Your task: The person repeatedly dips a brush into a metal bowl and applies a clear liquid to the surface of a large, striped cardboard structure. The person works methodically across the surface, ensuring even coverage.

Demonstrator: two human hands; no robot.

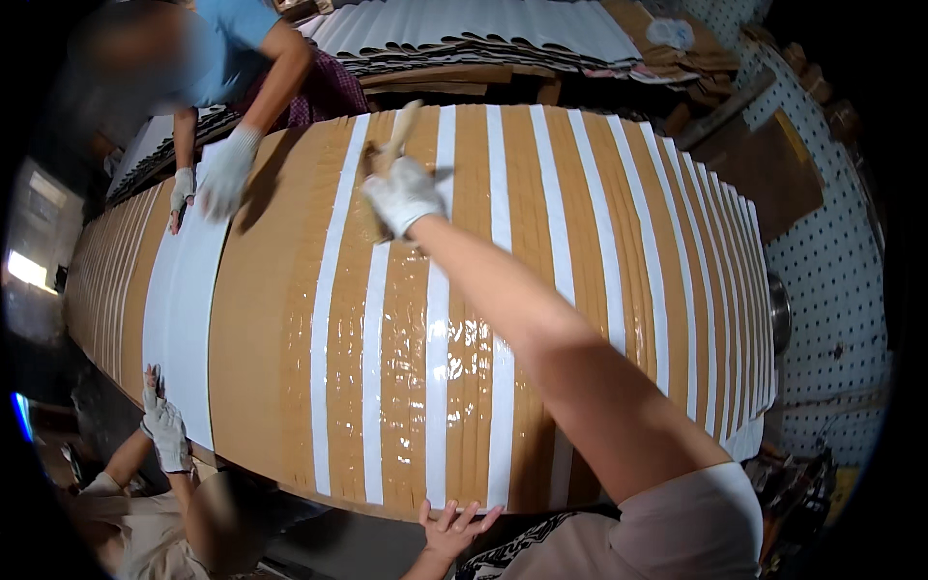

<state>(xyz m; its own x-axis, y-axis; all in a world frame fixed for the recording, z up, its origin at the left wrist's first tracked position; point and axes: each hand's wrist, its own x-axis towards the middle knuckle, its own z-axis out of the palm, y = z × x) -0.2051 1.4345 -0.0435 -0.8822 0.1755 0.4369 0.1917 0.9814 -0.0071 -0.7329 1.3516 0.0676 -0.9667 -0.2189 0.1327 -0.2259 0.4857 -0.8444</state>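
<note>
The right hand (pixel 404 193), in a white glove, is stretched far out over the table (pixel 619 290) and closed around the wooden handle of a brush (pixel 391 145), its head down on a brown cardboard strip (pixel 401 319) that shines wet below the hand. The left hand (pixel 452 527), bare, lies with fingers spread at the near edge of the table. By the look of it, glue is being spread strip by strip; the dry strips right of the brush seem to call for the same long, even strokes. Two other people's gloved hands (pixel 227 174) (pixel 164 430) press a white sheet (pixel 184 290) far to the left.
</note>
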